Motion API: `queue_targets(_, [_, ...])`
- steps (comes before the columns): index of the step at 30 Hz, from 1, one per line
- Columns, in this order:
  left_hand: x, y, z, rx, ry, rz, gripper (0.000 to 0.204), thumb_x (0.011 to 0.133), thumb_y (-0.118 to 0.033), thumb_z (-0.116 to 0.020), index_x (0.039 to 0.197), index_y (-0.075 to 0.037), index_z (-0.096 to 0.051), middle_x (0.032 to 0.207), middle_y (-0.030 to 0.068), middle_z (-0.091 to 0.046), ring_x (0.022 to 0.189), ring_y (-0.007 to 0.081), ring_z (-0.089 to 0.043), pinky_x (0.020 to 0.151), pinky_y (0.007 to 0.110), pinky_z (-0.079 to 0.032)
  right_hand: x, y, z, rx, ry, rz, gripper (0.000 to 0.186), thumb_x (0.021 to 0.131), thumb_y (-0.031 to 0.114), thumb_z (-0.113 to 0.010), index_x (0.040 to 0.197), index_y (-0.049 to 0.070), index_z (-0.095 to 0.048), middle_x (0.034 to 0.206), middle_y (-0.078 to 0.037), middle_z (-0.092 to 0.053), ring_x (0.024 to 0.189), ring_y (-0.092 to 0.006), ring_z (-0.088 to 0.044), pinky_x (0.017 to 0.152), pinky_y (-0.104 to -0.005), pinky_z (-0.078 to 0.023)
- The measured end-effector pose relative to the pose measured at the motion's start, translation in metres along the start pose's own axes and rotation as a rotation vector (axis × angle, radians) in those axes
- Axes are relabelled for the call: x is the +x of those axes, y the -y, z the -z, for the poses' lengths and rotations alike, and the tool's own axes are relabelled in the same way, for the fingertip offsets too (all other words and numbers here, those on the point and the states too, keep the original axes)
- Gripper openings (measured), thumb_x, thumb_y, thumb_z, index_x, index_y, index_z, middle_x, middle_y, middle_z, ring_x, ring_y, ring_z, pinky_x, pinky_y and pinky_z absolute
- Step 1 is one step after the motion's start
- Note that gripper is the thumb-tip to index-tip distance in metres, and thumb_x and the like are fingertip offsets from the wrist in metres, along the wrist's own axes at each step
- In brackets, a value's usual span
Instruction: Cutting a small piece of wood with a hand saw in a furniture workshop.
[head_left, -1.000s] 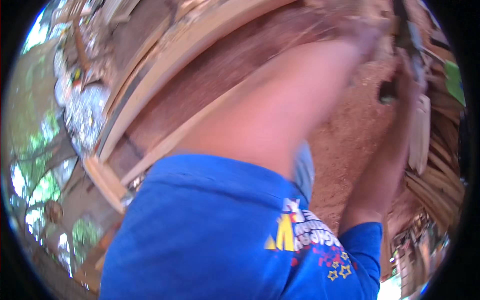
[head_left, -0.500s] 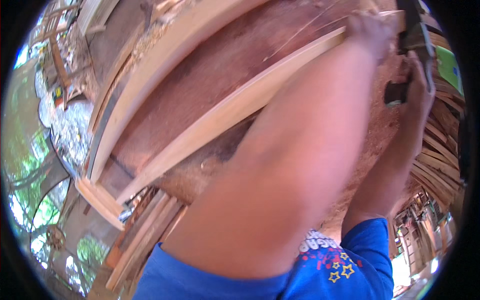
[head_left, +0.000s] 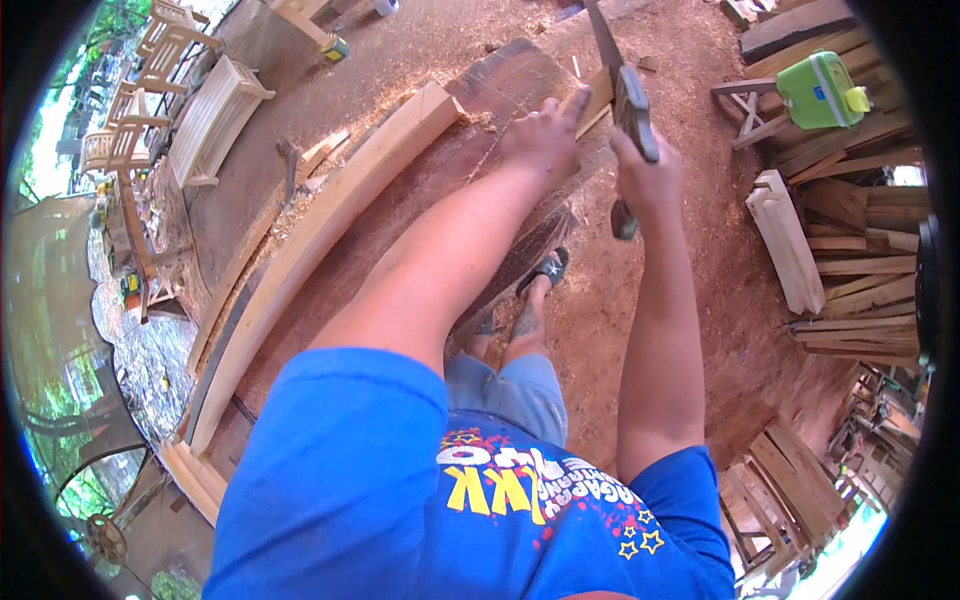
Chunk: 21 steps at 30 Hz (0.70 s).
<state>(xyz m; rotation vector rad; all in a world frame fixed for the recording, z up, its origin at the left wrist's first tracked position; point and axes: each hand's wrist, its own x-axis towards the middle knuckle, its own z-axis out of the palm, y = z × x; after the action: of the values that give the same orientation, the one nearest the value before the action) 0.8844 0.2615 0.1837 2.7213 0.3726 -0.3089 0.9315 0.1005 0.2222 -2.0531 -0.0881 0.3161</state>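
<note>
The person's right hand (head_left: 650,178) is wrapped snugly round the handle of a saw (head_left: 631,105), its blade pointing away from the body. Just left of it, the left hand (head_left: 543,138) lies over a pale strip (head_left: 598,98), index finger stretched out, the others bent; from here I cannot tell whether they grip the wood or only press on it. The strip's visible end is between that hand and the saw, and I cannot make out whether the blade touches it. Beyond the left hand lies a dark board (head_left: 508,72), and to the left runs a long curved beam (head_left: 320,225) with shavings (head_left: 270,225) along its far side. A green cooler (head_left: 803,95) is over to the right, well apart from both hands.
</note>
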Motion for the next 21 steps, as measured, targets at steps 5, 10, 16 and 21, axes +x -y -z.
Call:
queue_targets(5, [-0.005,0.02,0.009,0.036,0.045,0.084,0.089,0.096,-0.031,-0.062,0.175,-0.034,-0.021,0.149,0.0237,-0.058,0.111,0.0382,-0.075,0.1,0.049,-0.061,-0.157,-0.014,0.04,-0.045,0.061,0.08,0.044,0.097,0.02,-0.075,0.136,0.001,-0.068,0.094,-0.013,-0.071,0.085,-0.0211,-0.067,0.08,-0.0387,-0.055])
queue_targets(10, [-0.004,-0.002,0.019,0.027,0.106,0.044,0.087,0.099,-0.024,-0.055,0.177,-0.028,-0.016,0.152,0.0251,-0.056,0.114,0.0398,-0.073,0.097,0.051,-0.06,-0.329,-0.014,0.12,-0.027,0.041,-0.254,0.047,0.097,0.01,-0.069,0.143,-0.002,-0.064,0.08,-0.002,-0.061,0.062,-0.009,-0.054,0.056,-0.0283,-0.044])
queue_targets(16, [-0.01,0.009,0.013,-0.028,0.094,0.124,0.074,0.109,-0.019,-0.045,0.176,-0.033,-0.018,0.15,0.0186,-0.058,0.106,0.0324,-0.076,0.09,0.048,-0.061,-0.209,-0.033,0.077,-0.029,0.137,-0.057,0.035,0.101,0.011,-0.066,0.133,-0.004,-0.067,0.083,-0.002,-0.061,0.068,-0.0108,-0.056,0.061,-0.0296,-0.047])
queue_targets(21, [-0.009,-0.009,0.025,0.001,0.181,0.056,0.081,0.104,-0.016,-0.052,0.176,-0.028,-0.018,0.157,0.0216,-0.053,0.11,0.0342,-0.075,0.084,0.04,-0.065,0.002,-0.001,0.006,0.007,0.093,0.1,0.028,0.102,0.026,-0.073,0.093,0.001,-0.069,0.074,-0.002,-0.059,0.066,-0.0134,-0.052,0.058,-0.0346,-0.041])
